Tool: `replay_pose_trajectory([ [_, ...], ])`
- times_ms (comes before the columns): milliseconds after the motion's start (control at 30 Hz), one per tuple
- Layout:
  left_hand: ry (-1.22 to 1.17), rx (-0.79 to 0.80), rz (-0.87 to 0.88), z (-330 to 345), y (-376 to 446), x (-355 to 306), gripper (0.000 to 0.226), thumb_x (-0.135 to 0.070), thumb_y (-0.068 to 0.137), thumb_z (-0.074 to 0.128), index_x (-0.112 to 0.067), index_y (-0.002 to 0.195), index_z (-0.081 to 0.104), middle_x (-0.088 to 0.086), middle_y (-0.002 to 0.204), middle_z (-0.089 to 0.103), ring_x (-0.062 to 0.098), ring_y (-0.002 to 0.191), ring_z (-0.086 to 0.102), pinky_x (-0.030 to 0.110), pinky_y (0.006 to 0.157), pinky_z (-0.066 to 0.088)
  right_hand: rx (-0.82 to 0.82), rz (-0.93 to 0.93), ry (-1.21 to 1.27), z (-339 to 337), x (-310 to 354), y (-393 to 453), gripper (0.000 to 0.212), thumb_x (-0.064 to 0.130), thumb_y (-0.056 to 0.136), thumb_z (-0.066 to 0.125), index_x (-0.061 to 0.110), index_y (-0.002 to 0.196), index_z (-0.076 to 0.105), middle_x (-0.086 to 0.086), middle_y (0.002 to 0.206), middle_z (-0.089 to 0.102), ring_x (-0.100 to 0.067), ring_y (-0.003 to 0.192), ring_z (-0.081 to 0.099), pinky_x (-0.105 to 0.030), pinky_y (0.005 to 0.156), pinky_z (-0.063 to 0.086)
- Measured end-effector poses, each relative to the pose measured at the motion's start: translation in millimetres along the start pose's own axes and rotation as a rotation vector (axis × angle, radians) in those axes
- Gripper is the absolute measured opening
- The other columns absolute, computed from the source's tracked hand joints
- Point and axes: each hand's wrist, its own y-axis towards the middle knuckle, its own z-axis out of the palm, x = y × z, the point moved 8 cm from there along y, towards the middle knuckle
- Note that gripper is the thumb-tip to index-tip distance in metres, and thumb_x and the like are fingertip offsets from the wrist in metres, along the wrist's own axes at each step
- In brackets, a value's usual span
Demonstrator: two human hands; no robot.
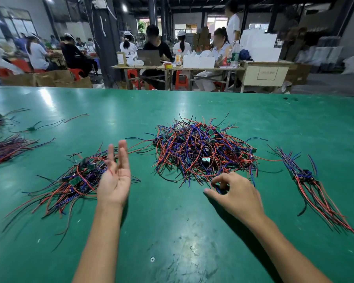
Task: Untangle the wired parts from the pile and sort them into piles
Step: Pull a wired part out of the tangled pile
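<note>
Hundreds of red, blue and black wires tangle in the central pile (202, 150); left hand (114, 180) spread, right hand (233, 193) pinching strands.

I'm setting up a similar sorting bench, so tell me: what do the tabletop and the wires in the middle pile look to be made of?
The tabletop looks like a green rubber or vinyl mat, semi-glossy: it reflects the ceiling lights and shows scuffs; the exact material is unclear. The wires in the middle pile appear to be thin flexible leads in smooth red, blue and black plastic insulation, bending freely. Small green boards among them look like printed circuit boards.
</note>
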Motion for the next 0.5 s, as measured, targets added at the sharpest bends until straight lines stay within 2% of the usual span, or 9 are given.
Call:
replay_pose_trajectory([
  [67, -0.084, 0.008, 0.051, -5.4, 1.9, -8.7, 0.036, 0.002, 0.102, 0.035, 0.002, 0.126, 0.061, 0.036, 0.115, 0.065, 0.039, 0.115, 0.061, 0.036, 0.095, 0.053, -0.021, -0.014, -0.053, 1.9, 2.9, 2.0, 0.015, 0.053, 0.082, 0.071, 0.039, 0.088, 0.072, 0.013, 0.085, 0.062, -0.014, 0.087, 0.063, -0.029, 0.068, 0.041],
  [133, 0.036, 0.002, 0.070, -6.8, 2.3, -1.5, 0.034, -0.004, 0.099, 0.041, -0.005, 0.122, 0.067, 0.026, 0.114, 0.070, 0.030, 0.106, 0.067, 0.032, 0.085, 0.059, -0.042, -0.045, -0.072, 0.9, 7.0, 1.9, 0.009, 0.045, 0.088, 0.069, 0.037, 0.087, 0.072, 0.014, 0.087, 0.063, -0.015, 0.087, 0.064, -0.029, 0.067, 0.039],
  [233, 0.561, 0.014, 0.066, -0.1, -0.1, 16.9, 0.037, -0.036, 0.088, 0.053, -0.029, 0.123, 0.065, -0.002, 0.109, 0.073, 0.009, 0.089, 0.069, 0.023, 0.075, 0.059, -0.154, -0.084, -0.007, -9.9, 9.8, -1.3, 0.009, 0.041, 0.092, 0.066, 0.033, 0.088, 0.069, 0.016, 0.088, 0.064, -0.011, 0.084, 0.063, -0.029, 0.066, 0.042],
  [300, 0.971, 0.092, 0.073, 5.2, -6.3, 35.3, 0.044, -0.050, 0.085, 0.052, -0.035, 0.124, 0.062, -0.010, 0.105, 0.074, 0.004, 0.082, 0.068, 0.023, 0.076, 0.056, -0.307, -0.135, 0.102, -27.3, 12.3, -5.4, 0.010, 0.038, 0.095, 0.063, 0.031, 0.090, 0.068, 0.016, 0.091, 0.065, -0.008, 0.082, 0.060, -0.029, 0.068, 0.046],
  [400, 1.594, 0.308, 0.238, 16.7, -23.4, 66.9, 0.033, -0.042, 0.088, 0.066, -0.033, 0.120, 0.066, -0.009, 0.109, 0.074, 0.008, 0.091, 0.067, 0.032, 0.079, 0.053, -0.488, -0.241, 0.190, -47.7, 19.2, -12.2, 0.012, 0.037, 0.096, 0.059, 0.028, 0.094, 0.067, 0.014, 0.091, 0.062, -0.008, 0.076, 0.055, -0.030, 0.068, 0.045],
  [467, 1.943, 0.572, 0.347, 16.8, -36.7, 98.8, 0.037, -0.029, 0.088, 0.076, -0.033, 0.123, 0.067, -0.013, 0.117, 0.069, 0.008, 0.104, 0.062, 0.034, 0.090, 0.050, -0.541, -0.301, 0.246, -53.3, 22.1, -15.5, 0.011, 0.033, 0.097, 0.061, 0.025, 0.097, 0.068, 0.013, 0.089, 0.061, -0.010, 0.070, 0.053, -0.030, 0.067, 0.045],
  [500, 2.042, 0.681, 0.370, 12.8, -41.5, 112.0, 0.042, -0.027, 0.087, 0.077, -0.032, 0.127, 0.066, -0.014, 0.122, 0.066, 0.007, 0.112, 0.057, 0.032, 0.098, 0.047, -0.552, -0.326, 0.272, -55.0, 23.2, -17.3, 0.011, 0.030, 0.098, 0.061, 0.022, 0.097, 0.068, 0.012, 0.088, 0.061, -0.011, 0.069, 0.054, -0.029, 0.067, 0.045],
])
